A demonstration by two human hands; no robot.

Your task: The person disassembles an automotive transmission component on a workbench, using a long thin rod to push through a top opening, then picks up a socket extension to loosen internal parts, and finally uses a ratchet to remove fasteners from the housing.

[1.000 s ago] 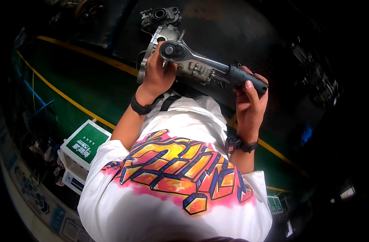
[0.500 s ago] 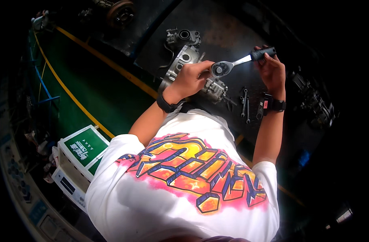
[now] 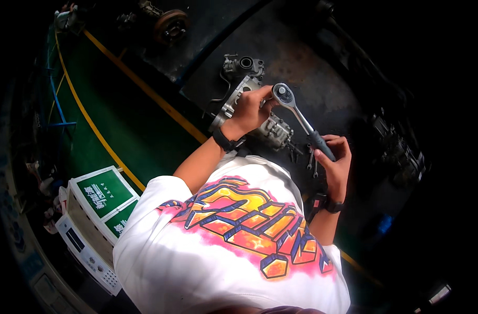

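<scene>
A ratchet wrench (image 3: 302, 119) with a chrome head and a dark handle slants between my two hands. My left hand (image 3: 249, 111) is closed at the ratchet's head, its fingertips pressed to the side and partly hidden beneath. The dark handle's end lies in my right hand (image 3: 337, 157), with the thumb on one side and curled fingers on the other. Behind and below my left hand sits a silver metal gearbox-like housing (image 3: 275, 131), part of it covered by the hand. Several small wrenches (image 3: 313, 163) lie on the dark table close to my right hand.
Another metal assembly (image 3: 244, 65) stands farther back on the dark table (image 3: 302, 68). Dark machine parts (image 3: 398, 146) lie at the right, a rusty drum (image 3: 171, 27) at the far left. A white cabinet (image 3: 90, 230) with green panels stands on the green floor at my left.
My right hand has swung the ratchet's handle down and toward me, so the tool now slants toward the lower right. My left hand stays at the head. The view has shifted slightly.
</scene>
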